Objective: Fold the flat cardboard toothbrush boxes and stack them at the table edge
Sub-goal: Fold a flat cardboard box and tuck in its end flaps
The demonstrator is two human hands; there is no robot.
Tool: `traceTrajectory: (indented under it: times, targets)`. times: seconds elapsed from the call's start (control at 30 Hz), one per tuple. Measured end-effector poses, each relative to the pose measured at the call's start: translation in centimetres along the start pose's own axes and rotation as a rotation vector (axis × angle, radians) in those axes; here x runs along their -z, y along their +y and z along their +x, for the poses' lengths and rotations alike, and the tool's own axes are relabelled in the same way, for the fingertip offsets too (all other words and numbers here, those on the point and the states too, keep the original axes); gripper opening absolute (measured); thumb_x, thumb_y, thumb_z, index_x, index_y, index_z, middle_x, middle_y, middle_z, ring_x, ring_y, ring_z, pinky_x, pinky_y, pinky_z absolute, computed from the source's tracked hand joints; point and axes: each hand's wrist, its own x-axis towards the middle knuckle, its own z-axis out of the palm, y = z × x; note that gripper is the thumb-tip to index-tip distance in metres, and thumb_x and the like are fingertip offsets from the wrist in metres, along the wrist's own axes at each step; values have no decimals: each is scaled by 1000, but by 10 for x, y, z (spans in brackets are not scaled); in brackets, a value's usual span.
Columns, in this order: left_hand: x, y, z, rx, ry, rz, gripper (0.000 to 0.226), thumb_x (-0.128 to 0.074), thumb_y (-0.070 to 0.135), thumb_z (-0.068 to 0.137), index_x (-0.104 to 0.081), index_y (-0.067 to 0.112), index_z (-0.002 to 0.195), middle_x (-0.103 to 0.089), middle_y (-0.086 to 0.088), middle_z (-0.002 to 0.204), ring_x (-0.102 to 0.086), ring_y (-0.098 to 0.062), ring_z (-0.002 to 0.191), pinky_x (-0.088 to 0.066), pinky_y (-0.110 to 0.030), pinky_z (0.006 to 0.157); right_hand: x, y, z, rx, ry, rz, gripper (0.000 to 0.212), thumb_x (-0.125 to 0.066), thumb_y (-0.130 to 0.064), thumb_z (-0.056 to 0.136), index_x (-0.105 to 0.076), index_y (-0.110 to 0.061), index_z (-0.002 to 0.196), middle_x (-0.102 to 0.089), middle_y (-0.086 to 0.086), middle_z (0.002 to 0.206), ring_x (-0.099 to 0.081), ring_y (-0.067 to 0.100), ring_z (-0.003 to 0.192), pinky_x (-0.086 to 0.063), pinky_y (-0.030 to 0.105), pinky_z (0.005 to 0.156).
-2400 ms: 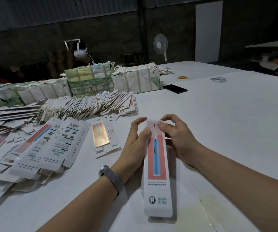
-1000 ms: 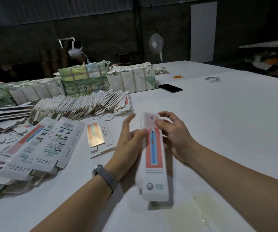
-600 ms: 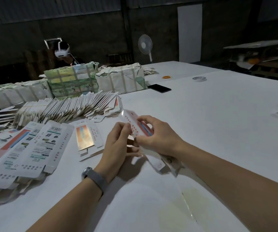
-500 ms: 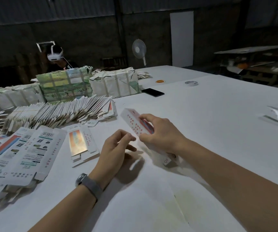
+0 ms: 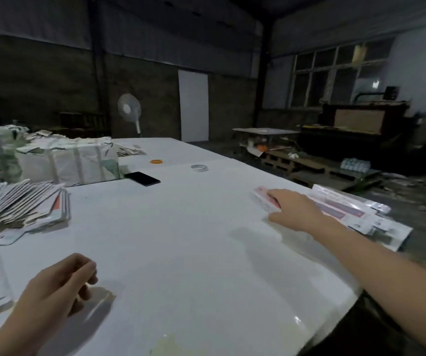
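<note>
1. Placement is the step in hand, as I judge it: the right hand [image 5: 292,210] reaches across the bench [image 5: 181,227] to the far right edge, its grip curled over a folded box [image 5: 264,197] that it sets against the stack of finished boxes [image 5: 348,211] lying there
2. Only the red-and-white end of the folded box shows past the fingers; the rest is under the hand, so whether it already rests flat on the bench or hangs just above it cannot be told
3. The left hand [image 5: 60,283] hovers near the front left of the bench, its grip loosely curled and holding nothing
4. To do this well, lay the box long side parallel with the ones already in the stack and let go only once it sits flat
5. The stack overhangs the bench edge on its outer side, so a shove outward could tip boxes to the floor; press down rather than push along
6. Keep the grip light, since thin card probably dents or springs open under a squeeze
7. Flat boxes [image 5: 19,206] wait fanned out at the left, with wrapped bundles [image 5: 65,160] behind them and a phone [image 5: 142,178] just beside those; the free left hand is well placed to pick up the next flat one
</note>
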Motion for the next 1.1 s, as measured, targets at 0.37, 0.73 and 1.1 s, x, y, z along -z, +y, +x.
traceTrajectory:
  times: [0.37,0.73,1.1]
  targets:
    - [18,-47,15,95,-37,7,87,-66,89,63,-68,12,102,-68,-10,73,-56,-14,50,-52,-29,59,-24,72,5,-163,92,-438,41,-48,-27,98,-44,-27,140,-42,0,146,-38,27,128,-36,42,104]
    - [-12,31,-12,-50,22,136,22,-61,13,98,-67,21,78,-67,-7,67,-57,-12,50,-44,-16,47,-33,-134,-20,295,44,322,34,-50,-35,95,-56,-31,129,-51,-10,136,-46,16,126,-43,36,98]
    - [-13,44,-16,-145,138,253,16,-58,26,95,-62,21,79,-64,4,67,-59,-13,65,-47,-28,62,-79,-284,-60,604,24,667,25,-53,-30,92,-65,-27,114,-63,-10,113,-51,13,110,-45,33,94]
